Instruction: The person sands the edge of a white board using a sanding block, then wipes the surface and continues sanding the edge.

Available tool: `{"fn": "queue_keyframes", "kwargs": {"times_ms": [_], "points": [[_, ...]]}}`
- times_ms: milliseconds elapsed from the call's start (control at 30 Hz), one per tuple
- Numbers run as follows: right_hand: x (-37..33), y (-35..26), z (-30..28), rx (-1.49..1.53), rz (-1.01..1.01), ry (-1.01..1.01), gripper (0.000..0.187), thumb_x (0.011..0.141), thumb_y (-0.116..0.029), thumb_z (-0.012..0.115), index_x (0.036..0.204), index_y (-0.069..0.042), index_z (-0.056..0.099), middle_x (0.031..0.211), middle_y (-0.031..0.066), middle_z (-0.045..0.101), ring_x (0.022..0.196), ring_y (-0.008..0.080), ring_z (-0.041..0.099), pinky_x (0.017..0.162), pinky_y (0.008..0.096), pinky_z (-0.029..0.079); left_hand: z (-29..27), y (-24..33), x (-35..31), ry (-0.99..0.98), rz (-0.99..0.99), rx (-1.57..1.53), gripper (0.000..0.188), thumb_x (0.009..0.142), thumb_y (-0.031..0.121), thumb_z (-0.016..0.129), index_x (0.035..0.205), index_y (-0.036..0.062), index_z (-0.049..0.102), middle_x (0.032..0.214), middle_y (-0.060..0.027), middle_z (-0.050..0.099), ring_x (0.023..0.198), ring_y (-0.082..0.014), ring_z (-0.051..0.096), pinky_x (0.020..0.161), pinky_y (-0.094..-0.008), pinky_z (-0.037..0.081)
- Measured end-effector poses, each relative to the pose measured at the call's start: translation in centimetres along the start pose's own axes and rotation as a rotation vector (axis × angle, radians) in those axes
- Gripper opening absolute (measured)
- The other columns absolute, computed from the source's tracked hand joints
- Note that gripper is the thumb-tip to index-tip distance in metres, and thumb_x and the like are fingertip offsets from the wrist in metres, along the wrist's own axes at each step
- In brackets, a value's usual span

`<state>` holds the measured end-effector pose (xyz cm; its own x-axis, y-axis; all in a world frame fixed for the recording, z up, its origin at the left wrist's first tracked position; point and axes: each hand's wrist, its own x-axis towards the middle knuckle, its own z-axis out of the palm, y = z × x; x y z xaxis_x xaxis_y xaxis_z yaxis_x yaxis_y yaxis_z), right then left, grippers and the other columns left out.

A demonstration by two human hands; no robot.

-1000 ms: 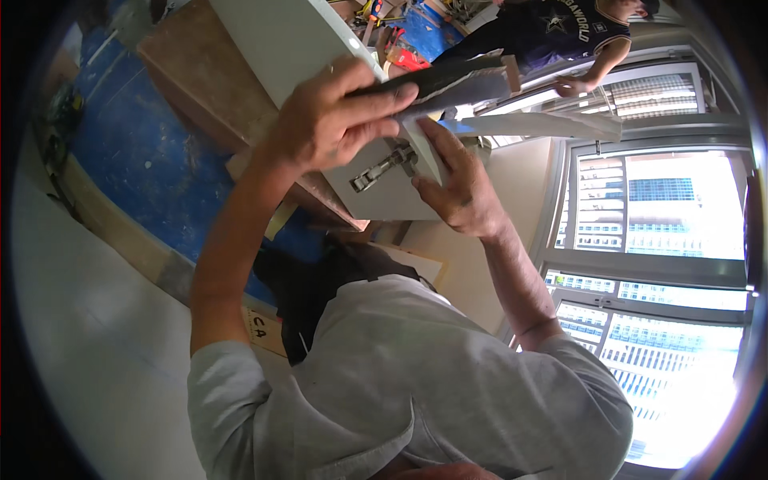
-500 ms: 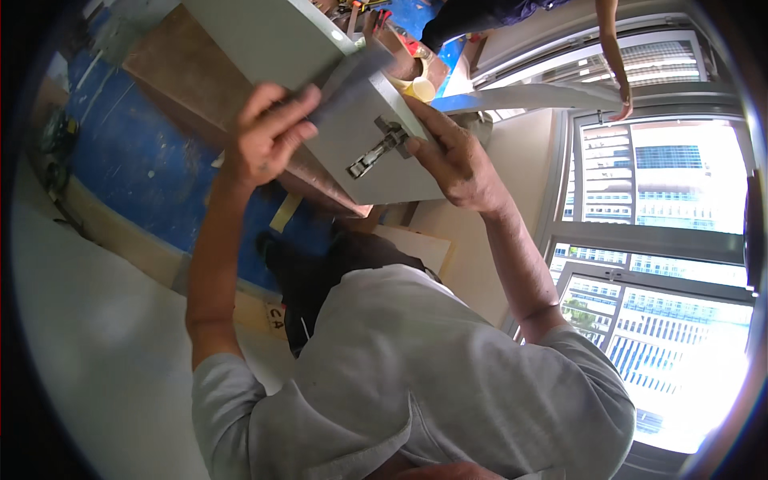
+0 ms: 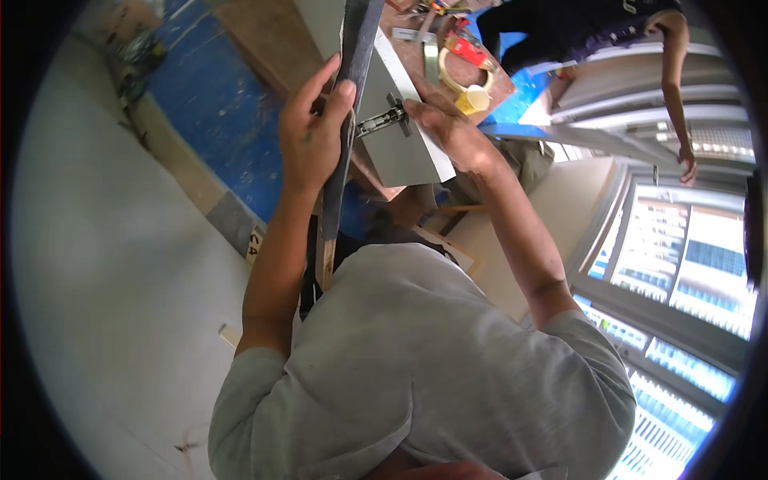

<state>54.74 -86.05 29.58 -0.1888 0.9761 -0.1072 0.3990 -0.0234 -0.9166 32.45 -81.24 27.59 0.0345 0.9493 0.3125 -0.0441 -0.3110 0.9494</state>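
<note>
My left hand (image 3: pixel 314 148) grips a long flat stick (image 3: pixel 349 140) with a dark grey covering and bare wood at its lower end. Thumb and fingers clamp the stick, which stands nearly upright in view. Beside it lies a white panel (image 3: pixel 404 152) with a metal cabinet hinge (image 3: pixel 384 120) fixed on its face. My right hand (image 3: pixel 454 132) holds the panel's right edge, the thumb close to the hinge and the fingers partly hidden behind the edge. The stick covers part of the panel and of the hinge arm's left end.
A roll of tape (image 3: pixel 468 68), a yellow cup (image 3: pixel 474 99) and red-handled tools (image 3: pixel 466 50) lie on a brown board (image 3: pixel 500 90). At upper right, another person's hand (image 3: pixel 686 164) touches a long grey strip (image 3: pixel 620 142) near the windows. Blue sheeting (image 3: pixel 216 120) covers the floor.
The stick has swung from slanting over the panel to nearly upright, and my left hand has moved right with it. My right hand keeps hold of the panel edge. The whole view has shifted.
</note>
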Motion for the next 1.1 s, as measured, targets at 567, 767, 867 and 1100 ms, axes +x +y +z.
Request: {"fn": "queue_keyframes", "kwargs": {"times_ms": [567,767,867,1100], "points": [[27.7,2.0,-0.1,-0.423,-0.223,0.292,0.057,0.095,-0.038,0.062,0.117,0.014,0.067,0.118,0.0423,0.067,0.12,0.0535,0.065,0.103,0.0534,0.052,-2.3,-1.2,-0.7,0.082,-0.454,-0.221,0.053,0.107,0.035,0.067,0.149,0.0025,0.061,0.097,-0.0054,0.071,0.076,-0.0135,0.07,0.064,-0.0292,0.059],[29.8,3.0,-0.8,-0.343,-0.279,0.231,0.061,0.101,-0.042,0.062,0.126,0.013,0.065,0.123,0.0393,0.068,0.122,0.0518,0.065,0.104,0.0494,0.052,-4.8,1.0,-2.0,0.116,-0.452,-0.173,0.053,0.109,0.034,0.064,0.152,0.0027,0.058,0.097,-0.0073,0.068,0.076,-0.0153,0.069,0.065,-0.0321,0.063],[29.6,3.7,-0.7,-0.282,-0.255,0.283,0.063,0.103,-0.041,0.061,0.138,0.012,0.06,0.133,0.038,0.065,0.13,0.0492,0.061,0.11,0.0466,0.049,-6.0,1.4,-3.1,0.143,-0.48,-0.217,0.052,0.11,0.031,0.062,0.153,0.003,0.057,0.097,-0.0072,0.068,0.077,-0.0152,0.069,0.065,-0.0312,0.063],[27.9,2.1,0.5,-0.278,-0.171,0.294,0.069,0.103,-0.039,0.061,0.15,0.011,0.05,0.146,0.0359,0.059,0.142,0.0443,0.054,0.118,0.0434,0.042,-6.2,2.6,-7.2,0.131,-0.531,-0.217,0.052,0.109,0.029,0.065,0.152,0.0017,0.057,0.103,-0.009,0.071,0.08,-0.0163,0.072,0.064,-0.0317,0.065]]}}
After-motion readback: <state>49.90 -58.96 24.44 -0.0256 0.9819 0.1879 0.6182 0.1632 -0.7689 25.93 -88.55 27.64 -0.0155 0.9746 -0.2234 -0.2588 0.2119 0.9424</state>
